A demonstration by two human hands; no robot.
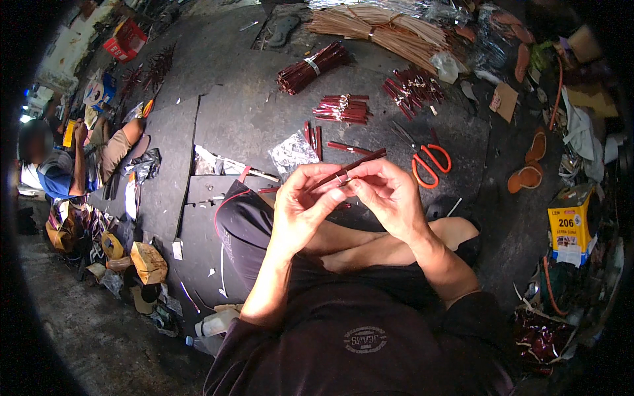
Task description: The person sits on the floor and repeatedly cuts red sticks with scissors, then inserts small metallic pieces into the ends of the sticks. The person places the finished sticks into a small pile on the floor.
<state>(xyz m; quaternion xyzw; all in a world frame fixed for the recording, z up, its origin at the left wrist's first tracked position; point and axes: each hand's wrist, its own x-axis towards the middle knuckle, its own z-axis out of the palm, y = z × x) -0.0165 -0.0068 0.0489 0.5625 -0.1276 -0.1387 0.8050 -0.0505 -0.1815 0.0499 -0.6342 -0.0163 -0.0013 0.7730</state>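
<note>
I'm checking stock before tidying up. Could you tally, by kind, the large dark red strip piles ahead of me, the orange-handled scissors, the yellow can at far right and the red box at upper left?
Large dark red strip piles: 3 (banded bundle, middle stack, right-hand pile)
Orange-handled scissors: 1
Yellow can: 1
Red box: 1
Total: 6

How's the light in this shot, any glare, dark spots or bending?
Head view: strong light makes the left hand and right hand bright; head view: glare on the plastic bag; head view: the shirt is mostly dark; head view: fisheye bends the scene toward its rim, and the corners go black.
</note>
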